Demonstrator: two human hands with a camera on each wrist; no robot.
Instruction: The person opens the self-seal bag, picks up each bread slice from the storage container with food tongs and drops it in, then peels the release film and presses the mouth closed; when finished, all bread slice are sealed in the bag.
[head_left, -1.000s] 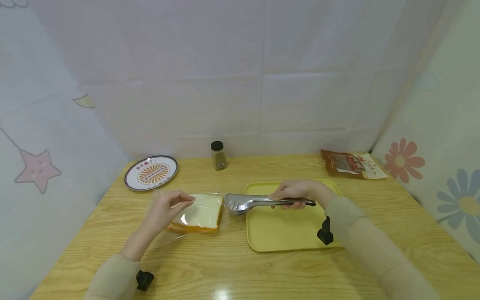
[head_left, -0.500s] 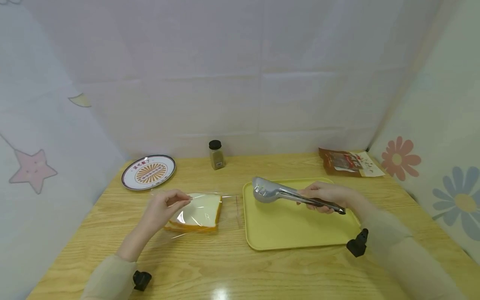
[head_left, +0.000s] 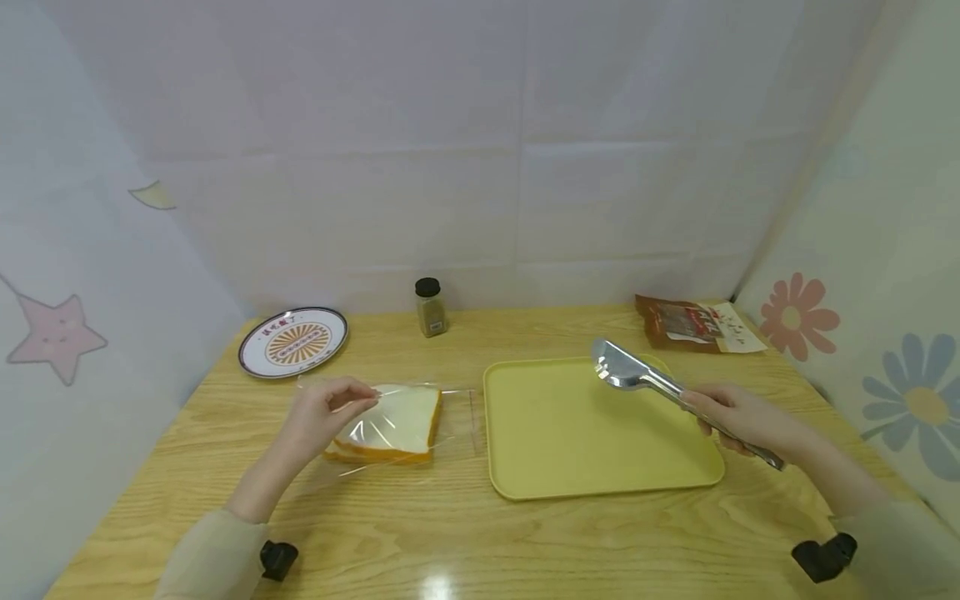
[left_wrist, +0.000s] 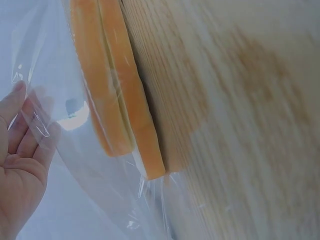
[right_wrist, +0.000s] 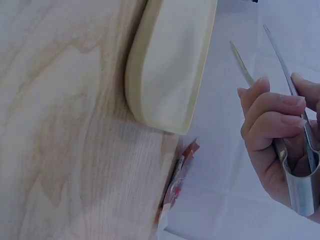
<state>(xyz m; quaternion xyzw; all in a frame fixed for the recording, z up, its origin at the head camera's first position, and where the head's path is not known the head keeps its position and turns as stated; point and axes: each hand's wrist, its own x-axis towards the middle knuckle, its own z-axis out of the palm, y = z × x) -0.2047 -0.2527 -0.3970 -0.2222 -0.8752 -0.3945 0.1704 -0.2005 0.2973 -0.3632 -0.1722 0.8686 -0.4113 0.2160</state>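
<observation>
My left hand (head_left: 315, 421) pinches the edge of a clear plastic bag (head_left: 461, 417) between thumb and fingers. Inside the bag lie bread slices (head_left: 401, 417), stacked on the table; two orange crusts (left_wrist: 127, 85) show through the film in the left wrist view. My right hand (head_left: 738, 412) grips metal tongs (head_left: 622, 367) above the right side of a yellow tray (head_left: 540, 425). In the right wrist view the tongs' two arms (right_wrist: 280, 57) stand apart at their tips, with nothing between them. Nothing lies on the tray.
A plate (head_left: 296, 342) with a printed pattern lies at the back left. Near the back wall stands a small jar (head_left: 431, 317) with a black lid. A brown and white food packet (head_left: 697, 325) rests at the back right. Cloth walls border the wooden table (head_left: 450, 533).
My right hand has carried the tongs rightward, from beside the bread to above the tray's right side. The tongs have tilted, head up to the left. My left hand keeps its pinch on the bag.
</observation>
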